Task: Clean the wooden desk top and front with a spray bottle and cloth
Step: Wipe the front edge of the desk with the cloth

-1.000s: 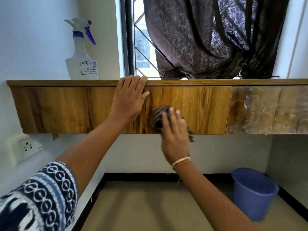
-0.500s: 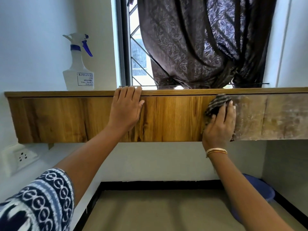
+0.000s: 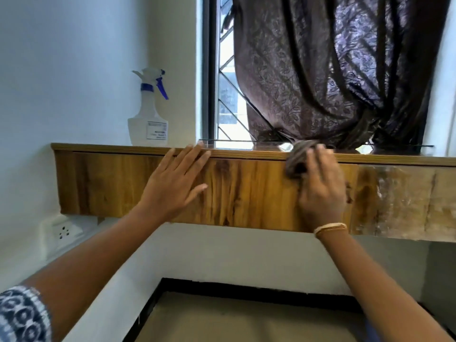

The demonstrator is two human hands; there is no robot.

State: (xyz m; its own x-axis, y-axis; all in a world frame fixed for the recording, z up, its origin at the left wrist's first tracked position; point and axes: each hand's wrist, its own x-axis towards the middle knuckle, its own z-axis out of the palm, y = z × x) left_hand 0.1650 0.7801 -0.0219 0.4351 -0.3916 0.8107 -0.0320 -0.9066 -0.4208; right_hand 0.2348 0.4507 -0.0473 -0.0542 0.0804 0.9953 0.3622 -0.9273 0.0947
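Item: desk front [image 3: 246,191], wooden panel under the window; taken here as the landmark. Your left hand [image 3: 172,186] lies flat on the panel's left-centre, fingers spread wide, tips at the top edge; it holds nothing and serves as a brace. Your right hand [image 3: 320,191] is pressed to the panel right of centre, fingers closed over the dark cloth [image 3: 299,157], which bunches out above them at the top edge. Spray bottle [image 3: 149,119]: upright on the desk top, above the panel's left end, well apart from both hands. Dull, whitish patch [image 3: 407,201]: panel's right end, seemingly unwiped. Handling advice: keep your palm flat on the cloth, stroke along the grain in overlapping passes, and work rightward into the patch, including the top lip.
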